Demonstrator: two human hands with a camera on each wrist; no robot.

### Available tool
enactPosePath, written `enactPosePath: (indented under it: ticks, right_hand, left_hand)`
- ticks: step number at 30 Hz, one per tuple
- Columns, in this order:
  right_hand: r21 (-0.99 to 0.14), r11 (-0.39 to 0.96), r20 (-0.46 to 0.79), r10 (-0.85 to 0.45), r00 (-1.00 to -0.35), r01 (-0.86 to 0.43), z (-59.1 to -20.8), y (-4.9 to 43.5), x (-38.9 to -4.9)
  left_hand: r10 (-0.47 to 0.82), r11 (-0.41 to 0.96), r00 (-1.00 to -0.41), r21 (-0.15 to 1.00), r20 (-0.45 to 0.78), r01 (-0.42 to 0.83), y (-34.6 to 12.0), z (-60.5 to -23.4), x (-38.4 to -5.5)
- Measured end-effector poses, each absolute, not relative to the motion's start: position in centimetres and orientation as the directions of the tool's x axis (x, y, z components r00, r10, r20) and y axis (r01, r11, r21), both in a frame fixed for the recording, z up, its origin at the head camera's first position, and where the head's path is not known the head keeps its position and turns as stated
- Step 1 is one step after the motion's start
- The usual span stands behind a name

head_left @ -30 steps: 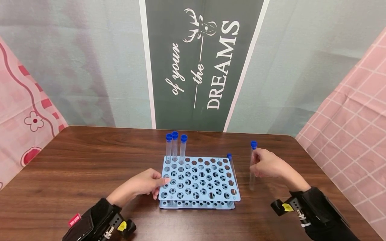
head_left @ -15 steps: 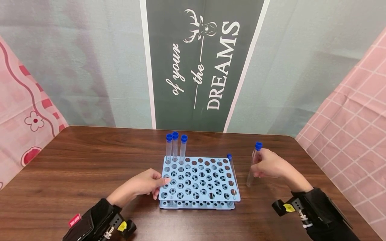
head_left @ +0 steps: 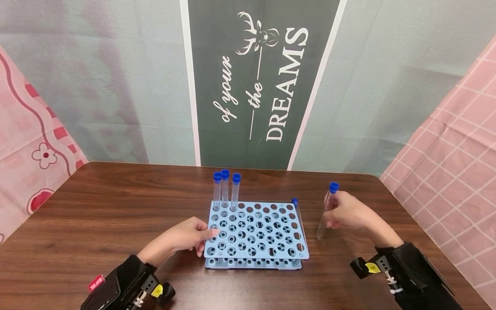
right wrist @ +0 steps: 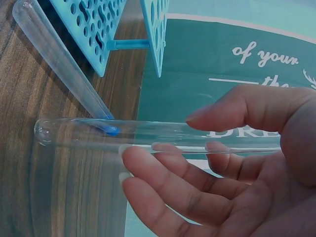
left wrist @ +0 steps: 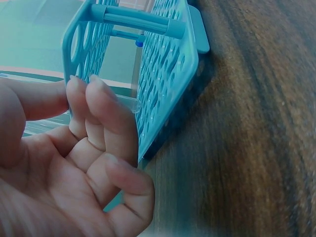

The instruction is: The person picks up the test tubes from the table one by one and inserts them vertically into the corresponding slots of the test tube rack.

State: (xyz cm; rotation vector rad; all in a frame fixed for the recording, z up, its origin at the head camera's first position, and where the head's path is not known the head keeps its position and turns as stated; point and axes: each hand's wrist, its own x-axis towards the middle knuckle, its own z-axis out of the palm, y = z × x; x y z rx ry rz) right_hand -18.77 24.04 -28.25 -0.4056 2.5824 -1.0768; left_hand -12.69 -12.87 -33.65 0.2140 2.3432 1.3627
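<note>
The right hand (head_left: 345, 211) pinches a clear test tube (right wrist: 158, 132) between thumb and fingers, and the left hand (head_left: 189, 234) grips the left edge of a blue rack (head_left: 255, 257). The tube is to the rack's right, well apart from it, slanting so its blue cap (head_left: 334, 187) leans right; whether its rounded end touches the counter (head_left: 155, 189) I cannot tell. Gripping it below the cap probably leaves that lower end unobstructed. Just beside the rack's right edge, a loose tube (right wrist: 64, 66) lies on the counter. The left hand's hold likely keeps the rack from sliding. Three standing tubes (head_left: 235, 191) cluster at its far-left corner, the holes presumably keeping them upright. The right hand reaches in from the side, its thumb opposing the fingers across the barrel. The left thumb lies on the top plate, its lower fingers curled beside the rack.
</note>
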Motion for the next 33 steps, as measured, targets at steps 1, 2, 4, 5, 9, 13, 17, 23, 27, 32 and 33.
enactPosePath:
  ticks: [1,2,4,5,9,13,17,23,27,32,33]
  right_hand:
    - [-0.723,0.677,-0.175,-0.374,-0.911,-0.139,-28.2,24.1,-18.8]
    - [-0.723,0.677,-0.174,-0.373,-0.911,-0.139,-28.2,24.1,-18.8]
    - [-0.723,0.675,-0.169,-0.378,-0.910,-0.146,-28.2,24.2,-18.8]
    - [-0.722,0.675,-0.166,-0.380,-0.910,-0.150,-28.2,24.2,-18.8]
    - [-0.724,0.671,-0.156,-0.385,-0.910,-0.160,-28.1,24.2,-18.8]
    - [-0.723,0.672,-0.147,-0.377,-0.914,-0.161,-27.8,24.1,-18.9]
    - [-0.724,0.665,-0.124,-0.390,-0.913,-0.186,-27.7,24.1,-19.1]
    - [-0.723,0.653,-0.086,-0.408,-0.909,-0.224,-27.6,24.1,-19.1]
    - [-0.725,0.653,-0.082,-0.398,-0.914,-0.219,-27.3,23.8,-19.1]
    - [-0.721,0.651,-0.062,-0.400,-0.915,-0.235,-26.7,23.3,-19.2]
    - [-0.723,0.648,-0.059,-0.404,-0.913,-0.240,-26.6,23.2,-19.3]
  left_hand:
    - [0.335,0.507,-0.900,0.858,-0.278,-0.076,-12.9,-33.6,-12.7]
    - [0.335,0.507,-0.900,0.858,-0.279,-0.077,-12.9,-33.6,-12.8]
    - [0.334,0.508,-0.900,0.858,-0.281,-0.080,-12.9,-33.6,-12.8]
    - [0.333,0.507,-0.900,0.858,-0.283,-0.082,-12.9,-33.6,-12.8]
    - [0.334,0.509,-0.899,0.857,-0.284,-0.082,-12.8,-33.6,-12.8]
    - [0.330,0.511,-0.900,0.855,-0.285,-0.083,-12.8,-33.6,-12.8]
    - [0.332,0.513,-0.900,0.855,-0.282,-0.078,-12.8,-33.5,-12.7]
    - [0.336,0.511,-0.898,0.856,-0.283,-0.079,-12.8,-33.4,-12.8]
    - [0.339,0.508,-0.897,0.858,-0.283,-0.079,-12.9,-33.4,-12.8]
    - [0.337,0.507,-0.897,0.858,-0.285,-0.082,-12.9,-33.4,-12.7]
    - [0.337,0.506,-0.897,0.859,-0.286,-0.084,-12.9,-33.4,-12.7]
